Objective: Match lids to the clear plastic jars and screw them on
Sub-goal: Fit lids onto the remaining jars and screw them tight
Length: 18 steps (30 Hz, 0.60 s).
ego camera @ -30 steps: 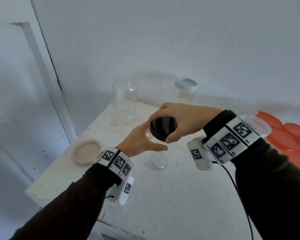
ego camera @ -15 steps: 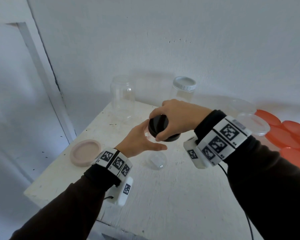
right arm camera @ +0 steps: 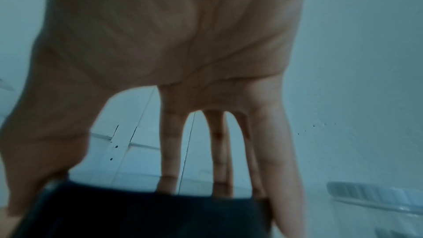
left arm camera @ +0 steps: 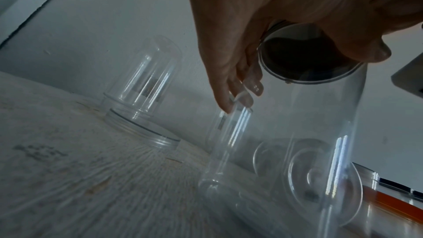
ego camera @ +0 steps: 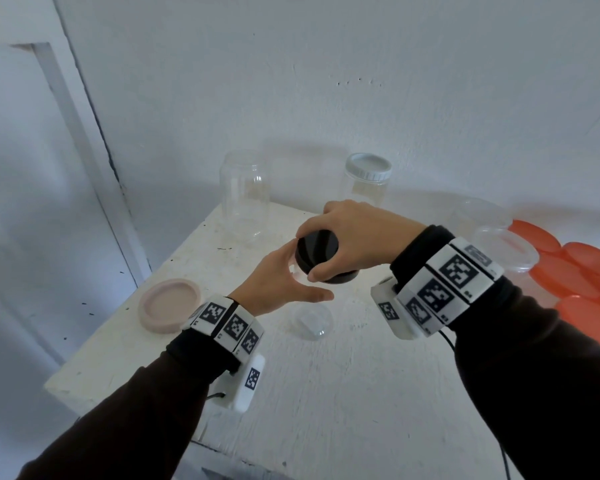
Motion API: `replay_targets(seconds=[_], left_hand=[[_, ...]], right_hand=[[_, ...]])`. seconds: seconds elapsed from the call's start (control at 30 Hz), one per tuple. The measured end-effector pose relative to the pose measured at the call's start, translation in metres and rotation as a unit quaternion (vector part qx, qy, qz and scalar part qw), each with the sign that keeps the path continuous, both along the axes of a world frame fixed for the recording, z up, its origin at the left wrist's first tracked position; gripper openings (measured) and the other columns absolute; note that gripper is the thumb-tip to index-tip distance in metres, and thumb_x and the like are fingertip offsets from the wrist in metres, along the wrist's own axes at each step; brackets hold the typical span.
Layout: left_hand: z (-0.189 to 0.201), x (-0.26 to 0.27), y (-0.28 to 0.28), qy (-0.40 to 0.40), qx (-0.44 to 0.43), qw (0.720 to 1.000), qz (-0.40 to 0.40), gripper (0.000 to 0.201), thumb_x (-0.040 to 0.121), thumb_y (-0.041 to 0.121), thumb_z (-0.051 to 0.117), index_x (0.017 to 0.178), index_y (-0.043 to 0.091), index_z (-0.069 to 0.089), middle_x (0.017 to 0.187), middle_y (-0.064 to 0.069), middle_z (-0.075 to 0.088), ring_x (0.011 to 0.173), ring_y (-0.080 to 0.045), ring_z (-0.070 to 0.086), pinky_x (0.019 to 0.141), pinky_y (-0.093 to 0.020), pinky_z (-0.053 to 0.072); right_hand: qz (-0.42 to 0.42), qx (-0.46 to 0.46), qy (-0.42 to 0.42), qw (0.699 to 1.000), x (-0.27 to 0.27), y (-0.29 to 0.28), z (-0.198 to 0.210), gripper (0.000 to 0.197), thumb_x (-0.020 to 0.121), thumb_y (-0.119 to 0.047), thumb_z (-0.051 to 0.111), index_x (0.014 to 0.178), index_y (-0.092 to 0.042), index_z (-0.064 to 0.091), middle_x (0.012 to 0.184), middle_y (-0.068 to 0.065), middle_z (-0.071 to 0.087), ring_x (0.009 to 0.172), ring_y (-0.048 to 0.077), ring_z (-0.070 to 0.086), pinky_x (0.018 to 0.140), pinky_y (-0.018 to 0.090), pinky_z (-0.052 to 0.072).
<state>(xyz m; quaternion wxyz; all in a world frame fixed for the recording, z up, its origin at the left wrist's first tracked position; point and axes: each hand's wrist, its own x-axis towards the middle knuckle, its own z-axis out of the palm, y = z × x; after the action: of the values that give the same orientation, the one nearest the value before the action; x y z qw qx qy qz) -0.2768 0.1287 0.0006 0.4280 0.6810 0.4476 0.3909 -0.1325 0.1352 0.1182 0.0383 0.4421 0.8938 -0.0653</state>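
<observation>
My left hand (ego camera: 278,285) grips the clear jar (left arm camera: 297,151) upright (steadying it on the table (ego camera: 326,393)); directly above, my right hand (ego camera: 357,237) clasps the black lid (ego camera: 317,254), seating it for threading.

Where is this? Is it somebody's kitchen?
Hard to say; probably a plain room in a home, not clearly a kitchen. A rough white-painted table stands in a corner against a bare white wall, beside a white panelled door. No sink or stove shows.

Right hand (ego camera: 357,237) gripping black lid (ego camera: 317,252)
</observation>
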Motion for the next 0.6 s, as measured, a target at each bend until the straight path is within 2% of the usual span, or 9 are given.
replay_targets(seconds=[0.1, 0.2, 0.27, 0.33, 0.47, 0.6], left_hand=[[0.0, -0.001, 0.0, -0.004, -0.006, 1.0, -0.003, 0.067, 0.058, 0.028, 0.085, 0.113, 0.04, 0.049, 0.113, 0.015, 0.063, 0.109, 0.004, 0.054, 0.091, -0.019, 0.041], [0.003, -0.002, 0.0, 0.003, -0.008, 1.0, -0.007, 0.063, 0.06, 0.022, 0.086, 0.107, 0.043, 0.049, 0.108, 0.017, 0.063, 0.105, 0.009, 0.054, 0.087, -0.013, 0.041], [0.004, -0.002, 0.001, 0.011, -0.005, 1.0, -0.013, 0.062, 0.062, 0.019, 0.085, 0.106, 0.044, 0.049, 0.106, 0.02, 0.062, 0.103, 0.013, 0.053, 0.085, -0.008, 0.041], [0.004, -0.003, 0.0, 0.009, -0.008, 1.0, -0.018, 0.063, 0.063, 0.019, 0.084, 0.109, 0.043, 0.048, 0.108, 0.02, 0.062, 0.105, 0.013, 0.052, 0.087, -0.008, 0.04], [0.001, -0.001, -0.002, -0.012, -0.009, 1.0, -0.003, 0.066, 0.062, 0.019, 0.085, 0.116, 0.035, 0.051, 0.112, 0.016, 0.062, 0.109, 0.005, 0.054, 0.093, -0.017, 0.041], [0.002, 0.002, -0.007, -0.015, -0.008, 1.0, 0.015, 0.064, 0.062, 0.018, 0.085, 0.115, 0.034, 0.051, 0.11, 0.016, 0.063, 0.106, 0.006, 0.054, 0.088, -0.016, 0.041]], right_hand=[[0.004, 0.015, -0.007, 1.0, 0.001, -0.001, 0.001, 0.064, 0.072, -0.057, 0.067, 0.128, -0.033, 0.049, 0.103, -0.008, 0.046, 0.094, 0.011, 0.046, 0.077, 0.023, 0.04], [0.019, -0.04, -0.034, 0.998, 0.005, 0.001, 0.005, 0.07, 0.073, -0.056, 0.067, 0.134, -0.037, 0.041, 0.116, -0.006, 0.044, 0.106, 0.014, 0.046, 0.089, 0.028, 0.043], [0.025, -0.066, -0.026, 0.997, 0.007, 0.002, 0.005, 0.068, 0.073, -0.052, 0.069, 0.134, -0.04, 0.041, 0.12, -0.006, 0.042, 0.108, 0.014, 0.045, 0.093, 0.03, 0.044], [0.023, -0.048, 0.003, 0.999, 0.007, 0.001, 0.001, 0.061, 0.074, -0.049, 0.069, 0.129, -0.041, 0.046, 0.113, -0.004, 0.045, 0.103, 0.014, 0.048, 0.089, 0.032, 0.046], [0.025, -0.001, 0.026, 0.999, 0.008, 0.0, -0.007, 0.057, 0.073, -0.054, 0.067, 0.126, -0.042, 0.05, 0.105, -0.004, 0.049, 0.095, 0.013, 0.05, 0.082, 0.028, 0.047], [0.026, 0.016, 0.025, 0.999, 0.011, -0.001, -0.01, 0.059, 0.075, -0.056, 0.064, 0.13, -0.042, 0.047, 0.106, -0.003, 0.048, 0.094, 0.014, 0.05, 0.079, 0.026, 0.045]])
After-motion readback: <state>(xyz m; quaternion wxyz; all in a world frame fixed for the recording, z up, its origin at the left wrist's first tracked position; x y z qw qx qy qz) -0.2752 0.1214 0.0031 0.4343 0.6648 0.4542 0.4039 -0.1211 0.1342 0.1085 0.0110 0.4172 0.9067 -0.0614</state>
